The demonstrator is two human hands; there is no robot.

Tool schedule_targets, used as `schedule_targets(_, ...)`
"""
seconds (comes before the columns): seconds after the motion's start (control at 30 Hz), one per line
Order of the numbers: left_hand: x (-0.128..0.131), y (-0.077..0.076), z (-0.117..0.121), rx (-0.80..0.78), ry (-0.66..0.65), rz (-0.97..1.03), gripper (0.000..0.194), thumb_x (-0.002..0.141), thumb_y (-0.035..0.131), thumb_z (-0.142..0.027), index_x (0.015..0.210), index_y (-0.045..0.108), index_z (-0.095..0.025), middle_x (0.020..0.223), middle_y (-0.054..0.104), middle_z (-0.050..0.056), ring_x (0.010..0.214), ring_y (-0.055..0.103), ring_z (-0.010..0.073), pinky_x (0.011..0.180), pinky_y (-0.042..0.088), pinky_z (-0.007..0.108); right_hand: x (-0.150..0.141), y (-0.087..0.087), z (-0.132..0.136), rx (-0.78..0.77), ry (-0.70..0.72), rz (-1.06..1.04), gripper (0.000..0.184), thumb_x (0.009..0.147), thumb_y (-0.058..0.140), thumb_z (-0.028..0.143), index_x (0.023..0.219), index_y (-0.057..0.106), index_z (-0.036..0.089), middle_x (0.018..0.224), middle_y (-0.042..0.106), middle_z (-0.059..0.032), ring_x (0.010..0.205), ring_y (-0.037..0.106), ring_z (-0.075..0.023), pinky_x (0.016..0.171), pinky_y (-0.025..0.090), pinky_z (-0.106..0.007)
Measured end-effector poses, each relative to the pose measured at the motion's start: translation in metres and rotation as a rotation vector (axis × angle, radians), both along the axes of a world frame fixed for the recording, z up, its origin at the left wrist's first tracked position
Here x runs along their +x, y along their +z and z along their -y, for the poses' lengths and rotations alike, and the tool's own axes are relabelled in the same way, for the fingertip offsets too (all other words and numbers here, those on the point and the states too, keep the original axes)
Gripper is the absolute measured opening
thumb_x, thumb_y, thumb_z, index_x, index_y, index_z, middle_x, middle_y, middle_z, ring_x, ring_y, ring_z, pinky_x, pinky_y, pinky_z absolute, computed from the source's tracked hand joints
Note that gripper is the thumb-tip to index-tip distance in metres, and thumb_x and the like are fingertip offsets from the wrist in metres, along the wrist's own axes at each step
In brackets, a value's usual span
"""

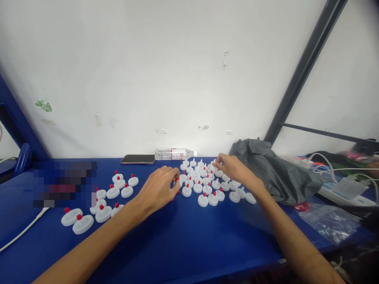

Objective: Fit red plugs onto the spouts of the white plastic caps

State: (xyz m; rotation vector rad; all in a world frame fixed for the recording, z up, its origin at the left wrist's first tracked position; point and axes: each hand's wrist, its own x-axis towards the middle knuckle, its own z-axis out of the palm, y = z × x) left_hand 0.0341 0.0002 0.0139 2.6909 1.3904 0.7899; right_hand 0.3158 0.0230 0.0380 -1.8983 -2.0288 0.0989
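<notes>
My left hand (161,185) is closed in a pinch at the left edge of a cluster of white nozzle caps (197,187). A small red tip cap (177,179) shows between its thumb and forefinger, and more bits of red show just below. At the back of the cluster my right hand (232,167) pinches the nozzle of a white cap, which its fingers partly hide. Several caps at the front of the cluster carry red tips; others have bare white nozzles. Left of my left forearm, more red-tipped white caps (113,192) stand spread out, some partly covered by the arm.
A phone (137,159) and a clear water bottle (171,154) lie along the wall. A dark grey plastic bag (266,169) is on the right, with a clear bag (331,223) and a power strip (352,191) near it. A white cable (25,230) crosses the blue table (189,244) at left.
</notes>
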Motion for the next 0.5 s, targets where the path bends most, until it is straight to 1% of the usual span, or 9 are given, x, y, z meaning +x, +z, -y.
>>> schedule_targets(0.07,0.0,0.0,0.0,0.012,0.007,0.041,0.009,0.088,0.05,-0.023,0.085,0.059,-0.022,0.084,0.066,0.003,0.081,0.061,0.0213,0.073,0.046,0.033,-0.007,-0.001,0.001,0.054,0.06,-0.074,0.019,0.098,0.051,0.036,0.095,0.061,0.02,0.084,0.072,-0.0047,0.07,0.065,-0.0178,0.058,0.041,-0.026)
schedule_targets(0.13,0.0,-0.001,-0.001,0.018,0.005,0.082,0.008,0.087,0.051,-0.023,0.085,0.059,-0.023,0.084,0.066,0.002,0.081,0.061,0.0208,0.074,0.047,0.034,-0.016,-0.003,0.002,0.138,0.149,-0.116,0.016,0.098,0.053,0.035,0.095,0.061,0.021,0.086,0.071,-0.0041,0.077,0.066,-0.0187,0.063,0.043,-0.027)
schedule_targets(0.23,0.001,0.0,0.0,0.003,-0.018,0.158,0.008,0.086,0.053,-0.022,0.087,0.061,-0.022,0.085,0.068,0.002,0.081,0.061,0.02,0.076,0.047,0.034,-0.028,-0.008,0.004,0.273,0.277,-0.106,0.015,0.096,0.058,0.037,0.098,0.063,0.022,0.09,0.07,-0.003,0.087,0.064,-0.0206,0.073,0.043,-0.029)
schedule_targets(0.3,0.002,0.002,0.001,-0.029,-0.038,0.228,0.011,0.086,0.054,-0.022,0.089,0.064,-0.022,0.087,0.07,0.001,0.081,0.063,0.019,0.077,0.048,0.033,-0.037,-0.01,0.007,0.326,0.363,-0.096,0.018,0.095,0.061,0.04,0.102,0.063,0.023,0.093,0.069,-0.0026,0.09,0.062,-0.0208,0.076,0.044,-0.03)
schedule_targets(0.4,0.005,0.007,0.003,-0.104,-0.05,0.356,0.015,0.088,0.054,-0.026,0.091,0.069,-0.023,0.086,0.074,0.0,0.079,0.066,0.0179,0.074,0.05,0.03,-0.048,-0.014,0.013,0.366,0.488,-0.066,0.023,0.093,0.063,0.044,0.103,0.061,0.024,0.095,0.068,-0.0023,0.088,0.06,-0.0198,0.078,0.044,-0.03)
schedule_targets(0.5,0.007,0.011,0.005,-0.173,-0.091,0.461,0.02,0.09,0.054,-0.032,0.092,0.072,-0.023,0.088,0.076,0.001,0.082,0.069,0.0186,0.075,0.053,0.029,-0.055,-0.018,0.017,0.403,0.548,-0.006,0.028,0.092,0.064,0.049,0.102,0.059,0.023,0.091,0.067,-0.0022,0.083,0.059,-0.0191,0.077,0.042,-0.031)
